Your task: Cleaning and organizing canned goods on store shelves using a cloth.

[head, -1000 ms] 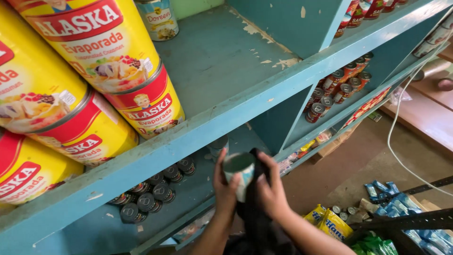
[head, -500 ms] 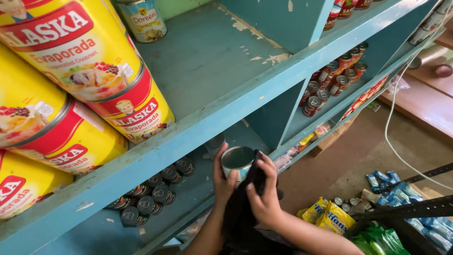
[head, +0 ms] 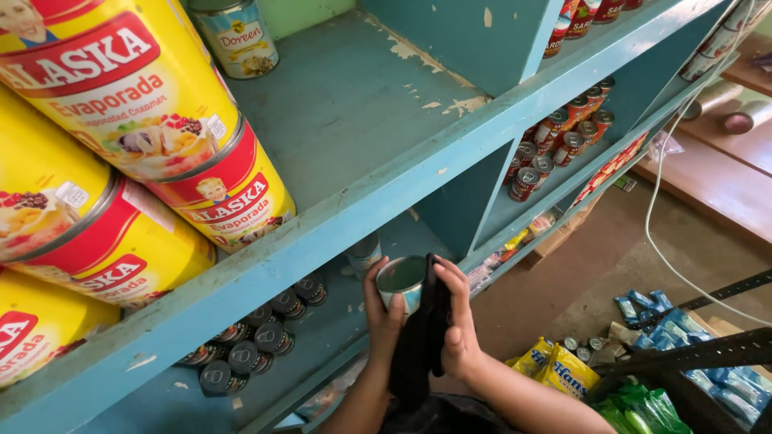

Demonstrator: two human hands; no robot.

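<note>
1. Fingers of the left hand [head: 384,309] wrap a small round metal can [head: 401,279] before the teal wooden shelf [head: 338,217].
2. Right hand [head: 458,325] presses a black cloth [head: 422,337] on it, seemingly clamped.
3. Can's label is mostly hidden.

Small upright tin can [head: 400,279], dark cloth [head: 424,337] draped against it.

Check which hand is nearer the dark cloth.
Right. The right hand presses the dark cloth against the small can. The left hand has its grip on the can's far side, with the can between it and the cloth's upper part.
</note>
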